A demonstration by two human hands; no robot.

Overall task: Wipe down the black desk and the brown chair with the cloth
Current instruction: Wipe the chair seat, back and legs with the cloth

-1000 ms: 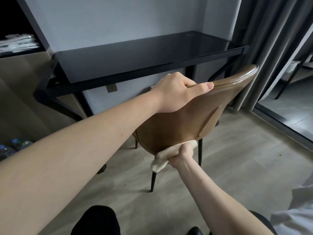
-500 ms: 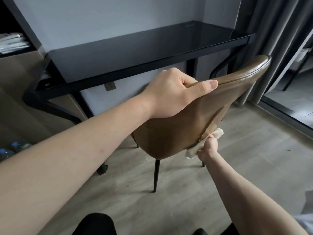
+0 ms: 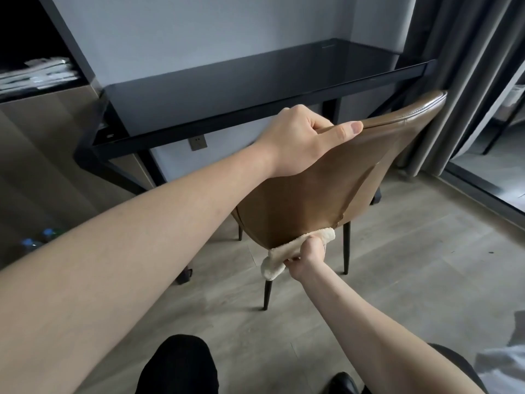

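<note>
Brown leather chair [image 3: 309, 200] with thin black legs stood tilted before the glossy black glass-topped table [image 3: 255, 81], its back toward me. I noted the left hand [image 3: 301, 143] gripping the top edge of the backrest, thumb laid along the rim. The right hand [image 3: 308, 257] clutched the cream terry cloth [image 3: 279, 255], bunched, pressed against the lower edge of the backrest's rear face. Grey curtain [image 3: 454, 66] hung just beside the chair; floor was pale wood plank [image 3: 426, 265].
</note>
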